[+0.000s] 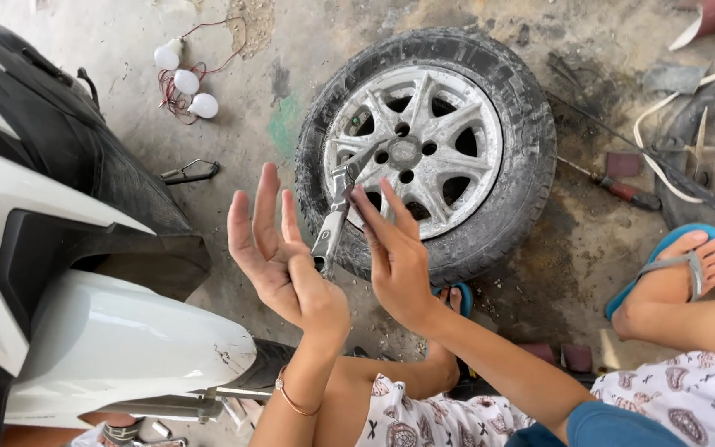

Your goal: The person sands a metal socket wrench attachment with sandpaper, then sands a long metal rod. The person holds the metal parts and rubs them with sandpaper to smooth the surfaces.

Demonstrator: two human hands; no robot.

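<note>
Wrench (334,217) is standing upright between both palms, above the wheel (425,149). Left hand (279,252) is lying open, fingers spread; right hand (397,252) is pressing flat, not gripping. Risk: with no fingers closing, the wrench is likely slipping down onto the concrete (242,124).

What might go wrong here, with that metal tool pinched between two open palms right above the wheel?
The silver metal wrench sits between the left hand and right hand with fingers spread rather than curled around it, so it may slip out. If it does, it could strike the dusty grey alloy wheel with its black tyre lying on the concrete. The nearby foot in a blue flip-flop has bare toes, so a falling tool might hurt.
</note>
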